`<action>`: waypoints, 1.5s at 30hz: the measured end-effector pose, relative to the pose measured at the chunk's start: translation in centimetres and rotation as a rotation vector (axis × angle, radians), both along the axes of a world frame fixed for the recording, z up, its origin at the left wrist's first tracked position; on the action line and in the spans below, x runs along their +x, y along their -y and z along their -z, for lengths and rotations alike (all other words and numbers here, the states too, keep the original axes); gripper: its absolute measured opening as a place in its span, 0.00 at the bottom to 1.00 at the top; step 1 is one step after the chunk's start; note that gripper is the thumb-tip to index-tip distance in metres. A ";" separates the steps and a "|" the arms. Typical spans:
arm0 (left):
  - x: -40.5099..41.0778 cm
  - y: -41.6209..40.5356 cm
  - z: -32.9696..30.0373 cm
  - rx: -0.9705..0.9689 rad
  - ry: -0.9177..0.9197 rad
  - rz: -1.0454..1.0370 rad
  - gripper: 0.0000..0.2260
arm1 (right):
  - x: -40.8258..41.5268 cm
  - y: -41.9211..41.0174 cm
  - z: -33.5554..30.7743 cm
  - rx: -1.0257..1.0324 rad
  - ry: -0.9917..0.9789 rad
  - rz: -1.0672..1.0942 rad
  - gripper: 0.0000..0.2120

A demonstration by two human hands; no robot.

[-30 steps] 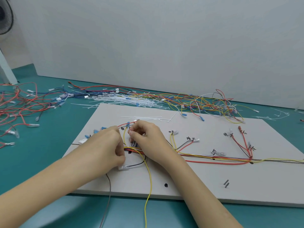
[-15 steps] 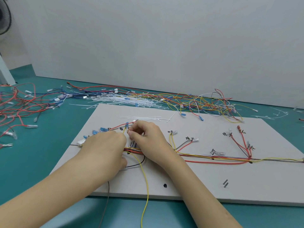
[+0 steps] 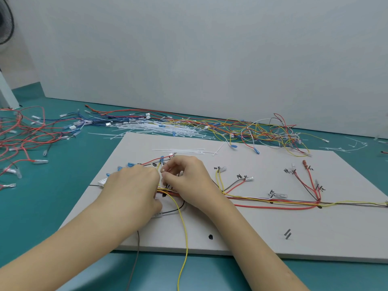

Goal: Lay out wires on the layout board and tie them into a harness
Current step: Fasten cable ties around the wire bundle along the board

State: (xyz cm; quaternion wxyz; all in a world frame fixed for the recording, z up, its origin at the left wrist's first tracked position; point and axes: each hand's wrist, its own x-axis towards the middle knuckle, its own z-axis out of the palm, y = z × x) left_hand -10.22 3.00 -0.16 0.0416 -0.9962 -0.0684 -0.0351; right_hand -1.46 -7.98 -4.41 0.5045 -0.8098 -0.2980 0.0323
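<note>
Both hands meet over the wires on the white board. The right hand pinches something tiny, too small to identify. The left hand curls, fingertips hidden; its grip is unclear.

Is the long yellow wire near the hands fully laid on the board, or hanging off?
Hanging off. The long yellow wire runs from the bundle by the hands across the white layout board, over its near edge.

Both forearms converge at centre; left hand knuckles-up, fingers curled; right hand fingertips pinched together.
</note>
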 end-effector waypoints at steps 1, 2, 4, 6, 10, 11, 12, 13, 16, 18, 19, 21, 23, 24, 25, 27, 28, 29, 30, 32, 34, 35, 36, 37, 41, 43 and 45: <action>0.1 0.2 -0.1 0.015 -0.005 -0.002 0.06 | 0.0 0.0 0.0 0.001 0.002 0.000 0.04; 0.1 0.3 -0.1 0.036 -0.005 -0.004 0.07 | 0.0 0.0 0.0 0.001 0.001 -0.001 0.04; 0.2 0.8 -0.1 0.096 0.009 -0.007 0.09 | 0.0 0.0 0.1 0.002 0.000 -0.002 0.04; 0.3 1.3 0.1 0.172 0.017 -0.012 0.14 | 0.0 0.0 0.0 0.010 0.000 -0.006 0.04; 0.6 2.1 0.7 0.272 -0.081 0.018 0.09 | 0.1 0.0 0.0 0.042 -0.026 -0.010 0.05; 0.7 2.1 0.8 0.301 -0.108 0.027 0.09 | 0.1 0.0 0.1 0.045 -0.031 -0.008 0.04; 0.7 2.1 0.7 0.324 -0.122 0.033 0.11 | 0.1 0.0 0.1 0.046 -0.038 -0.004 0.04; 0.7 2.0 0.7 0.337 -0.129 0.039 0.12 | 0.1 0.0 0.1 0.044 -0.043 0.001 0.04; 0.7 1.8 0.6 0.347 -0.135 0.047 0.12 | 0.2 -0.1 0.2 0.039 -0.048 0.006 0.04; 0.7 1.8 0.7 0.355 -0.137 0.052 0.12 | 0.2 -0.2 0.2 0.036 -0.044 0.006 0.04; 0.7 1.8 0.7 0.355 -0.136 0.054 0.12 | 0.2 -0.2 0.2 0.035 -0.045 0.006 0.04; 0.7 1.7 0.8 0.345 -0.137 0.055 0.13 | 0.2 -0.2 0.3 0.036 -0.049 0.003 0.04; 0.9 1.4 0.8 0.310 -0.147 0.060 0.09 | 0.3 -0.2 0.3 0.030 -0.046 0.003 0.04; 1.0 1.1 0.6 0.282 -0.151 0.063 0.07 | 0.3 -0.2 0.3 0.031 -0.047 -0.001 0.04; 1.1 0.8 0.4 0.251 -0.153 0.062 0.08 | 0.3 -0.1 0.2 0.037 -0.051 -0.007 0.04; 1.2 0.4 0.0 0.200 -0.168 0.061 0.08 | 0.3 -0.2 0.2 0.047 -0.059 -0.017 0.05; 1.2 0.3 -0.1 0.185 -0.172 0.060 0.08 | 0.2 -0.1 0.2 0.047 -0.060 -0.019 0.05; 1.3 0.3 -0.1 0.179 -0.171 0.059 0.09 | 0.2 -0.1 0.2 0.046 -0.059 -0.020 0.05; 1.3 0.3 0.0 0.176 -0.168 0.059 0.09 | 0.2 -0.1 0.3 0.047 -0.058 -0.021 0.05; 1.2 0.3 0.1 0.159 -0.157 0.064 0.13 | 0.2 -0.1 0.3 0.051 -0.060 -0.023 0.05; 1.1 0.1 0.4 0.123 -0.137 0.068 0.16 | 0.2 -0.2 0.3 0.054 -0.063 -0.018 0.05; 1.0 0.0 0.5 0.100 -0.128 0.071 0.17 | 0.2 -0.2 0.3 0.055 -0.065 -0.014 0.04; 1.0 -0.2 0.6 0.074 -0.121 0.074 0.17 | 0.2 -0.2 0.3 0.056 -0.065 -0.012 0.05; 1.0 -0.4 0.7 0.043 -0.112 0.078 0.16 | 0.2 -0.2 0.3 0.056 -0.063 -0.012 0.05; 1.1 -1.5 0.4 -0.128 -0.074 0.076 0.08 | 0.2 -0.2 0.3 0.059 -0.069 -0.009 0.05; 1.3 -2.2 0.4 -0.223 -0.049 0.078 0.05 | 0.2 -0.1 0.2 0.062 -0.069 -0.008 0.05; 1.4 -2.9 0.6 -0.377 -0.054 0.102 0.05 | 0.2 -0.1 0.1 0.057 -0.060 -0.008 0.05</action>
